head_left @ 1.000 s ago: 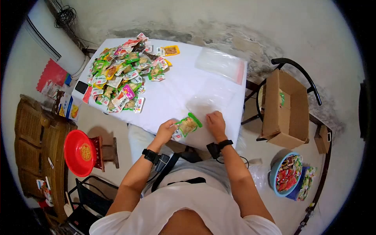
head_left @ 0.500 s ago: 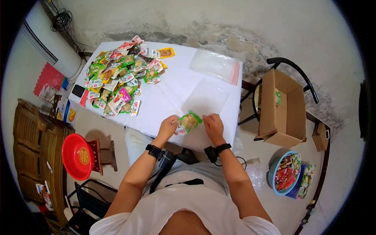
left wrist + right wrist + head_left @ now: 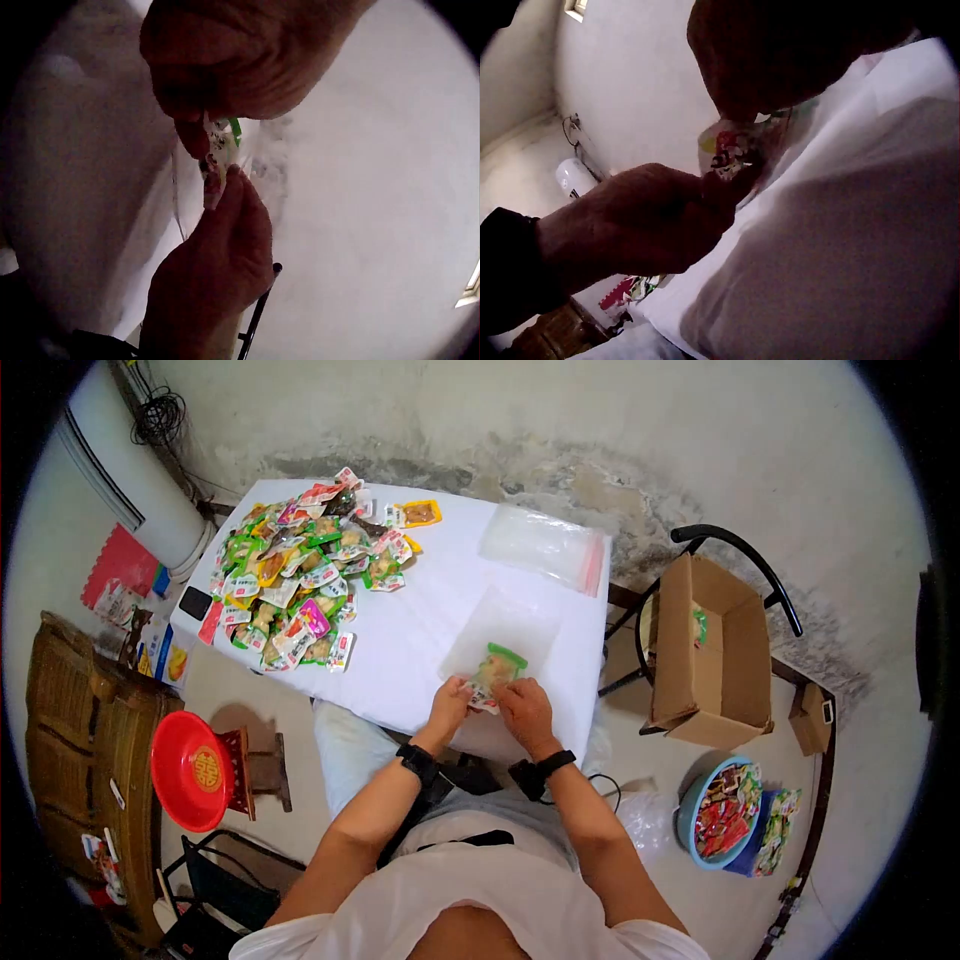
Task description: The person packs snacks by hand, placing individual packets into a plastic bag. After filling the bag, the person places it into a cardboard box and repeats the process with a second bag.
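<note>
Both hands meet at the table's front edge around one green-edged food packet [image 3: 497, 666]. The left hand [image 3: 450, 705] pinches its lower left side, and the right hand [image 3: 526, 710] grips its lower right side. Under and beyond the packet lies a clear plastic bag [image 3: 520, 622]; whether the packet is inside it I cannot tell. In the left wrist view the packet [image 3: 222, 142] shows between the fingers of both hands. The right wrist view shows its printed white end [image 3: 727, 154] between the hands.
A heap of packets [image 3: 290, 575] covers the table's left part, with a phone [image 3: 195, 601] beside it. Flat clear bags [image 3: 545, 545] lie at the back right. A cardboard box [image 3: 712, 650] stands on a chair at the right, near a blue basin [image 3: 718, 810] of packets.
The packet has turned more upright and now overlaps the clear bag. The right hand has come left and taken hold of the packet's lower end, closer to the left hand.
</note>
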Demonstrator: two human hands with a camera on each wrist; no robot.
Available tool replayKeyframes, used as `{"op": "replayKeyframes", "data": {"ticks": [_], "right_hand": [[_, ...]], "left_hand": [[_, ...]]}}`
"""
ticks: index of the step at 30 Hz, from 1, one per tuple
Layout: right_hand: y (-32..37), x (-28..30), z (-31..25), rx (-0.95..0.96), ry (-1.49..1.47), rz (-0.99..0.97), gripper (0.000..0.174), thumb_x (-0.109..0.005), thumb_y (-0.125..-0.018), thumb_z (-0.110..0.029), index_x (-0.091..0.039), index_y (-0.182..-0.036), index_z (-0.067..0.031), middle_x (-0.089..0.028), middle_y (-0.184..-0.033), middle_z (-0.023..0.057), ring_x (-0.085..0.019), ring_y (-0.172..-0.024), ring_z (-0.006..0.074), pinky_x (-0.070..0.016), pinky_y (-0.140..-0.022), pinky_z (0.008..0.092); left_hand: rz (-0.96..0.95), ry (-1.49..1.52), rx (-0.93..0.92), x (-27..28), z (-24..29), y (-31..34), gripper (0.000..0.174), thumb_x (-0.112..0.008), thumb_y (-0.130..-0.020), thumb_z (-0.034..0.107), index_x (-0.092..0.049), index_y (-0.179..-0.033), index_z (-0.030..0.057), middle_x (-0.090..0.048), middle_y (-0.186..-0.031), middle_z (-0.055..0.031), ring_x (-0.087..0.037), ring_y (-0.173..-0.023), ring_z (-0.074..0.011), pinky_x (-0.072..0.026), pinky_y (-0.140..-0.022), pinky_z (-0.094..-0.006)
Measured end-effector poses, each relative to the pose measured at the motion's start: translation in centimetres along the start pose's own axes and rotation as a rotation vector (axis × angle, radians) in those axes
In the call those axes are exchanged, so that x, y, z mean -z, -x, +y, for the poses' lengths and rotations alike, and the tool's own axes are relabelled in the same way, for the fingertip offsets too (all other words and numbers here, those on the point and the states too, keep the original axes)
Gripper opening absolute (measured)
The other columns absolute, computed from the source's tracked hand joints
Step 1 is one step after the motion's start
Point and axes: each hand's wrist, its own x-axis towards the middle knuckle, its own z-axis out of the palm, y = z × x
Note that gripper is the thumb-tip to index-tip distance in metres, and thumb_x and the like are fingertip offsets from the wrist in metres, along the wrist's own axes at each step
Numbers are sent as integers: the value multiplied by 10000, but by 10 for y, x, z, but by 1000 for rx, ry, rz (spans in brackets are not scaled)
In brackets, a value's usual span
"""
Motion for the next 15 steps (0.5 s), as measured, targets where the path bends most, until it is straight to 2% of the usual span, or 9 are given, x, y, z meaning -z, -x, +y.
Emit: {"op": "replayKeyframes", "data": {"ticks": [2, 4, 8, 10, 11, 12, 13, 14, 15], "right_hand": [[1, 2, 1, 18, -11, -15, 110, -642, -750, -79, -649, -858, -98, -545, -780, 73, -532, -745, 273, -434, -642, 373], [7, 3, 1, 32, -22, -30, 111, -645, -750, -85, -647, -860, -101, -545, -787, 73, -531, -751, 269, -431, -646, 368], [9, 10, -11, 32, 44, -109, 204, -663, -737, -147, -623, -932, -105, -558, -884, 54, -525, -839, 259, -404, -733, 398], [13, 8, -16, 58, 59, -139, 230, -665, -735, -169, -611, -950, -106, -558, -912, 46, -521, -868, 254, -392, -761, 413], [21, 0, -13, 137, 160, -182, 233, -665, -735, -192, -604, -946, -113, -553, -931, 43, -517, -884, 251, -381, -783, 430], [24, -4, -14, 216, 262, -224, 238, -665, -734, -214, -597, -942, -119, -549, -950, 39, -513, -899, 248, -371, -805, 448], [26, -6, -12, 215, 265, -223, 238, -665, -734, -214, -597, -942, -119, -549, -950, 39, -513, -899, 248, -371, -805, 448], [29, -7, -11, 240, 288, -184, 215, -653, -743, -210, -596, -932, -125, -544, -948, 38, -511, -900, 243, -373, -814, 449], [30, -7, -11, 264, 311, -145, 191, -642, -752, -205, -596, -922, -131, -540, -947, 38, -509, -902, 237, -376, -823, 450]], "left_hand": [[15, 14, 45, 1, -15, -10, 191, -469, -921, 88, -525, -1100, 53, -595, -788, -16, -520, -599, -82, -400, -514, -209], [-73, -161, -66, 3, -26, -15, 308, -468, -922, 88, -475, -1230, 70, -592, -809, -20, -525, -609, -97, -415, -526, -222], [-93, -357, -101, 2, -25, -5, 427, -469, -925, 100, -386, -1344, 103, -610, -852, -55, -568, -676, -119, -450, -551, -257], [-93, -440, -206, -1, -16, 7, 563, -497, -871, 69, -315, -1396, 157, -632, -902, -159, -612, -710, -282, -476, -640, -366], [-95, -440, -205, 0, -17, 10, 563, -497, -871, 69, -315, -1396, 157, -632, -902, -159, -612, -710, -282, -476, -640, -366], [-43, -651, -352, 2, -15, 15, 605, -495, -849, 45, -291, -1407, 158, -625, -936, -197, -610, -770, -338, -475, -672, -405], [10, -861, -502, 2, -13, 17, 648, -494, -827, 22, -266, -1418, 160, -618, -970, -235, -609, -830, -394, -474, -703, -443], [7, -859, -503, 1, -11, 19, 648, -494, -827, 22, -266, -1418, 160, -618, -970, -235, -609, -830, -394, -474, -703, -443], [-11, -925, -407, -3, 4, 28, 662, -482, -814, 10, -262, -1420, 160, -613, -968, -244, -596, -839, -410, -468, -702, -457]]}}
